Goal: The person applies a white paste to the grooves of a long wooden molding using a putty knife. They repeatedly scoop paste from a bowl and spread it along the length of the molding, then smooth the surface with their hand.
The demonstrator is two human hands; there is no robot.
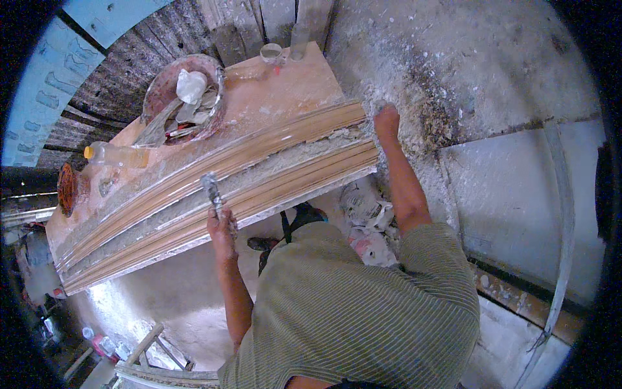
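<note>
Across the table lies a long moulding [259,154] with two brown ridged bands and a rough strip of grey-white plaster [259,170] between them. My left hand [222,228] is closed round a plaster-smeared putty knife [210,185], its blade pointing away from me above the plaster strip. At the moulding's right end, my right hand [387,124] is closed, with the arm stretched out. Whatever its fingers hold, if anything, is too indistinct to name.
Behind the moulding, the wooden table [291,84] bears a round basin [150,97] of tools and cloth, a clear bottle [120,155] with an orange cap, a cup [271,53] and an orange-brown coil [67,188]. Crumbled debris [434,117] covers floor at right; bags [366,214] lie below the table.
</note>
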